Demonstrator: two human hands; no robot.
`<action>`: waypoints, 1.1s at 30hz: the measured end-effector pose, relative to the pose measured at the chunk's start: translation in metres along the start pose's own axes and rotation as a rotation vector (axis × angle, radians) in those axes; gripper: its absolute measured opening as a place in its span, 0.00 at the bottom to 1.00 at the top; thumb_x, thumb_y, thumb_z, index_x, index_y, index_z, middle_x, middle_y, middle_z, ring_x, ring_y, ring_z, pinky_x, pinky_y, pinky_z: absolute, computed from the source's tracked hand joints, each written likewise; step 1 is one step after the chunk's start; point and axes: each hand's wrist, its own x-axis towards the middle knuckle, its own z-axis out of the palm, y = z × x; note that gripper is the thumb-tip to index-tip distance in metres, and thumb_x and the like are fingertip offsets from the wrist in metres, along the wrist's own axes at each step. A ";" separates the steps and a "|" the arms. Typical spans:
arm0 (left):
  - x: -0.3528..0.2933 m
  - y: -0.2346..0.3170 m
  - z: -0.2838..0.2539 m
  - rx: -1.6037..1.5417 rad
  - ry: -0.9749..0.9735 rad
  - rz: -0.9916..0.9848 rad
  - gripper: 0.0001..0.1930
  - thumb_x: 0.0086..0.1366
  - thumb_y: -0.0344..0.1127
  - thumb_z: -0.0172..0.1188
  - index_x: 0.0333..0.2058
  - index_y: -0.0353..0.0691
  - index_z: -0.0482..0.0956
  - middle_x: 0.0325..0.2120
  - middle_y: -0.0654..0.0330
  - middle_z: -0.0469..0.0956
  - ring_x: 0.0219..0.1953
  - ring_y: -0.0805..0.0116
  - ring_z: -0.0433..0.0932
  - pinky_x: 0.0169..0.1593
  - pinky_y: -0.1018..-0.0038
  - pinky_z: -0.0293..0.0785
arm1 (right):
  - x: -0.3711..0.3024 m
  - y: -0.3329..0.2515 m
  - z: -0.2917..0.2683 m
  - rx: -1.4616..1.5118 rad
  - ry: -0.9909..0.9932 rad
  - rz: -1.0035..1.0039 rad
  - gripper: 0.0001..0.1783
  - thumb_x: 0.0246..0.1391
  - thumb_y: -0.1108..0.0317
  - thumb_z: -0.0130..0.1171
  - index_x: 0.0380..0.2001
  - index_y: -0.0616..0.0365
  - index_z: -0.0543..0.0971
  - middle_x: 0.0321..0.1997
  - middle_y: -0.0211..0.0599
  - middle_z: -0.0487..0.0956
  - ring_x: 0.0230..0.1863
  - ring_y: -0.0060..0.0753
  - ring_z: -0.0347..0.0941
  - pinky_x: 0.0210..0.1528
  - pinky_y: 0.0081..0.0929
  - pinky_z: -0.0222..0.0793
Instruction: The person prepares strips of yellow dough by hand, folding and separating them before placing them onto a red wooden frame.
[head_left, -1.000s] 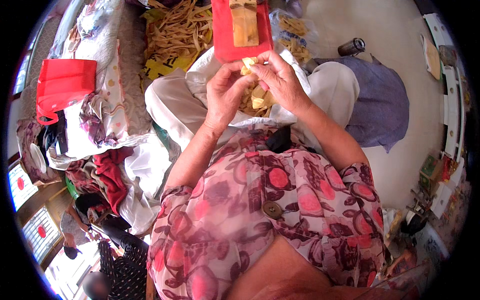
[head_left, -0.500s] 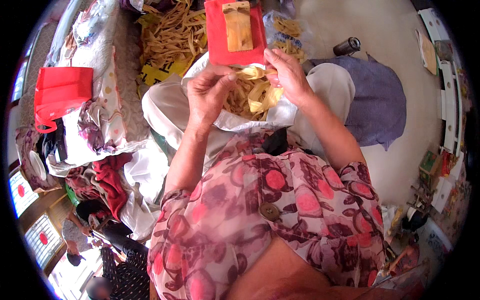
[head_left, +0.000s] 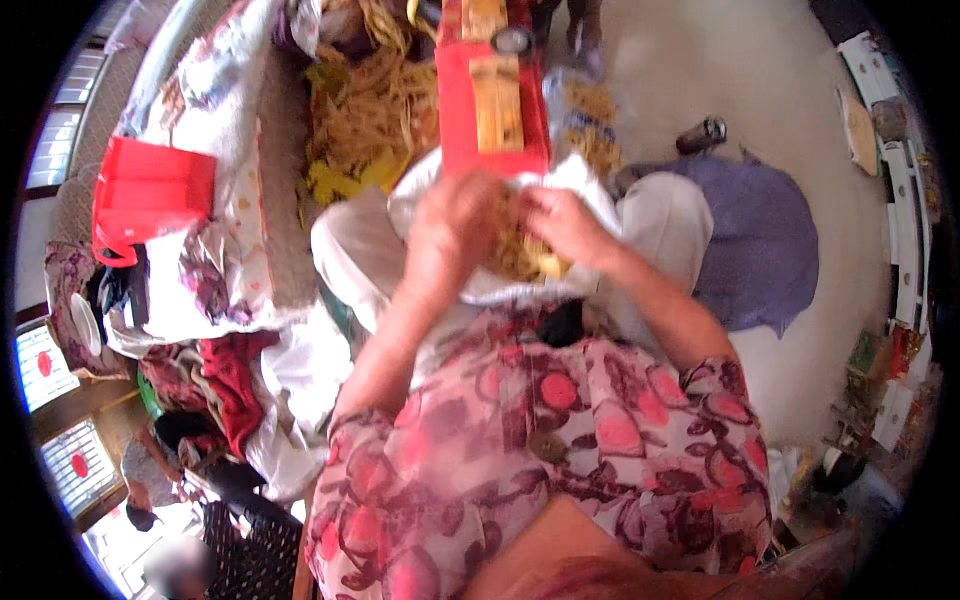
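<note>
Both my hands meet over my lap, blurred by motion. My left hand (head_left: 455, 225) is closed, its fingers curled inward. Close beside it, my right hand (head_left: 568, 225) pinches with thumb and fingers. Between them is a pale yellow strip that looks like dried corn husk (head_left: 503, 212), mostly hidden by the fingers. Below lies a heap of similar husk strips (head_left: 520, 258) in a white cloth or bag (head_left: 590, 185) spread across my lap. Just beyond stands a wooden block (head_left: 498, 105) on a red board or cloth (head_left: 462, 120).
More husk strips (head_left: 385, 105) are piled ahead on the left, on yellow sheeting. A clear plastic bag (head_left: 590, 105) with strips lies right of the red surface. A dark flask (head_left: 700, 135) rests on the floor. A red bag (head_left: 155, 190) sits on the bed at left.
My hands have drawn closer together, and the husk strip stretched between them is now mostly covered. The view has tilted, bringing more of the red surface and a round dark object into sight.
</note>
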 end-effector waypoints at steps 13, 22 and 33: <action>-0.001 -0.059 0.012 0.381 -0.119 0.415 0.10 0.48 0.35 0.57 0.31 0.43 0.72 0.30 0.62 0.72 0.32 0.65 0.72 0.33 0.69 0.67 | -0.009 0.007 0.022 -0.084 -0.030 -0.071 0.19 0.55 0.57 0.52 0.23 0.65 0.70 0.21 0.50 0.70 0.23 0.47 0.66 0.29 0.36 0.63; 0.018 -0.092 0.022 0.336 -0.079 0.364 0.09 0.50 0.35 0.59 0.31 0.45 0.70 0.19 0.63 0.72 0.21 0.62 0.74 0.26 0.67 0.70 | -0.017 -0.033 0.025 -0.159 0.113 -0.100 0.15 0.54 0.60 0.52 0.23 0.62 0.72 0.17 0.44 0.70 0.19 0.41 0.67 0.27 0.36 0.64; 0.049 -0.067 0.025 -1.162 -0.213 -0.650 0.11 0.66 0.36 0.51 0.45 0.42 0.70 0.19 0.72 0.64 0.19 0.82 0.61 0.23 0.83 0.65 | 0.038 -0.008 -0.035 0.051 0.285 -0.023 0.15 0.56 0.60 0.54 0.25 0.61 0.76 0.15 0.20 0.65 0.17 0.11 0.58 0.17 0.15 0.52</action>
